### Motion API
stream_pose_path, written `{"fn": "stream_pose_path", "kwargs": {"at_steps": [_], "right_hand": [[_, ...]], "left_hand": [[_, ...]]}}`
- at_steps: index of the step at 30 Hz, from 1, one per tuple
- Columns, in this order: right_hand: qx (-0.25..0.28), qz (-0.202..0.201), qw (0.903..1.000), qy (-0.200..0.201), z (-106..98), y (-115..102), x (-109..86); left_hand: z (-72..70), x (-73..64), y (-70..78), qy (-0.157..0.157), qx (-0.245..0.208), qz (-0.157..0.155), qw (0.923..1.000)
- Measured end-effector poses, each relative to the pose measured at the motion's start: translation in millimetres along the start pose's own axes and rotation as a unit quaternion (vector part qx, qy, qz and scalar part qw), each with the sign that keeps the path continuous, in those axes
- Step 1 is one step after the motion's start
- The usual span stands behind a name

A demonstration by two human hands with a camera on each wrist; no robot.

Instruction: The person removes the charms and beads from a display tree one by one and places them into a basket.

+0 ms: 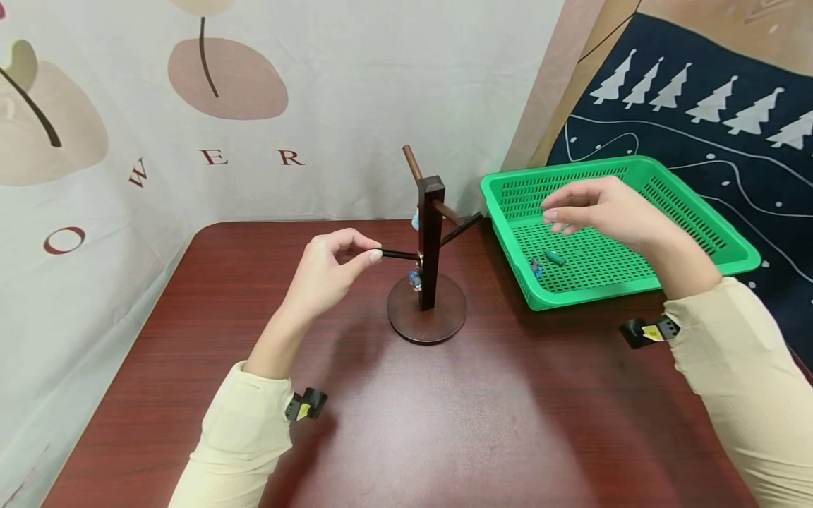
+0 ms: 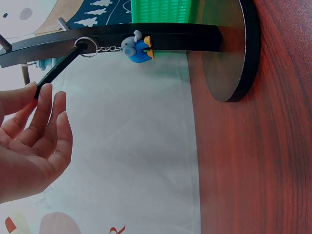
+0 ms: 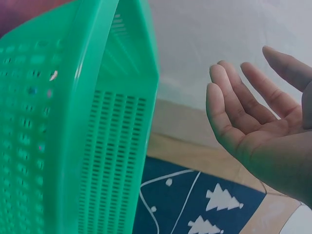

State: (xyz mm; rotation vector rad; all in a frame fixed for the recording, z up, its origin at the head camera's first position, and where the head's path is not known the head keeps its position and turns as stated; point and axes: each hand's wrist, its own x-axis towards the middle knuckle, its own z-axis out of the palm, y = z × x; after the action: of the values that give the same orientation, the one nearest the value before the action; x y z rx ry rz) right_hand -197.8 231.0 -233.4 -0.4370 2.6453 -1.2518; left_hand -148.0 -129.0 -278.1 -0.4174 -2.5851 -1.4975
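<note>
A dark wooden stand (image 1: 430, 243) with a round base and several pegs stands on the table. My left hand (image 1: 324, 271) pinches the outer end of its black lower-left peg (image 1: 400, 255) between thumb and fingertips. A keychain with a blue animal figure (image 2: 139, 48) hangs from that peg, its metal ring (image 2: 86, 47) around the peg close to the post. Part of a light-blue item (image 1: 416, 219) shows higher up behind the post. My right hand (image 1: 603, 204) hovers over the green basket (image 1: 739, 264), fingers relaxed and holding nothing.
Inside the basket lie a teal item (image 1: 555, 258) and a small blue-grey item (image 1: 536, 267), too small to identify. The dark red table (image 1: 444, 423) meets a pale printed cloth (image 1: 381, 92) behind. A navy cloth with white trees (image 1: 711, 102) lies behind the basket.
</note>
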Motion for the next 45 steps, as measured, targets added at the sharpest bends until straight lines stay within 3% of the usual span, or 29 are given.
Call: {"fn": "stream_pose_path", "kwargs": {"at_steps": [11,26,45], "right_hand": [[0.011,-0.015,0.9995,-0.024,20.0,-17.8,8.9],[0.026,-0.071,0.9957,-0.054,38.8,-31.2,20.6],[0.027,-0.103,0.9929,-0.054,49.3,-34.4,29.7]], "left_hand": [[0.6,-0.2,-0.8,-0.002,-0.003,0.0,1.0],[0.1,0.1,0.9,-0.004,-0.005,-0.003,1.0],[-1.4,3.3,0.8,-0.011,0.001,-0.016,0.9998]]}}
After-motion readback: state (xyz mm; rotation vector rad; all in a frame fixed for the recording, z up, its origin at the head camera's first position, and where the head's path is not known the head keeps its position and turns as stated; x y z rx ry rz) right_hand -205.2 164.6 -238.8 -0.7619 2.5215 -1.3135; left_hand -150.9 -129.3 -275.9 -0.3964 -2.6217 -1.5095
